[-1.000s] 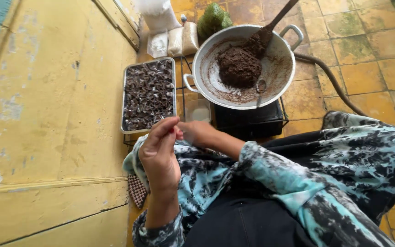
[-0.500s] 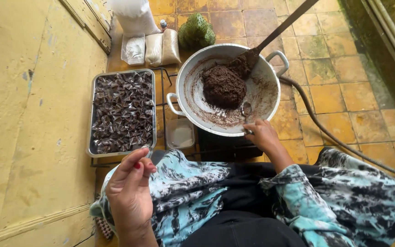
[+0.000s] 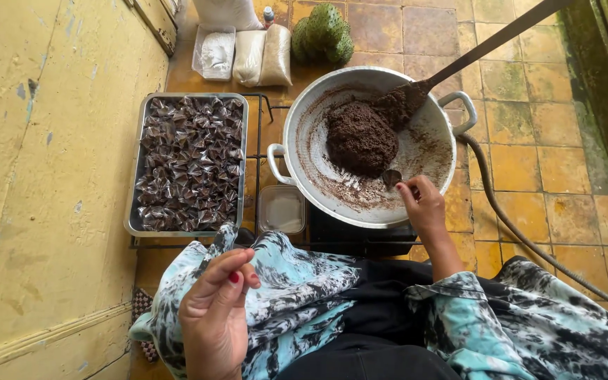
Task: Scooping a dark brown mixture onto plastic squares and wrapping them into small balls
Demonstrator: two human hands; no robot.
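Dark brown paste mound (image 3: pixel 362 138) sits in middle of round white metal two-handled pan (image 3: pixel 304 151), well right of centre floor.

Far left: flaking yellow painted wall (image 3: pixel 43 176). Beside it, rectangular metal tray (image 3: pixel 137 176) packed with small dark wrapped cones (image 3: pixel 188 162). Left hand (image 3: pixel 214 317) raised over blue-and-black patterned lap cloth (image 3: pixel 297 281), fingers pinched on small dark wrapper (image 3: pixel 221 241). Small clear plastic tub (image 3: pixel 281 209) between tray and pan. Behind: plastic bags of white powder (image 3: pixel 262 55), knobbly green fruit (image 3: pixel 323 32). Long dark-handled spoon (image 3: pixel 473 53) planted in mound. Right hand (image 3: pixel 423 207) at pan's near rim, fingertips closed on small spoon (image 3: pixel 390 177) of paste. Dark hose (image 3: pixel 501 211) across yellow floor tiles (image 3: pixel 529 162).
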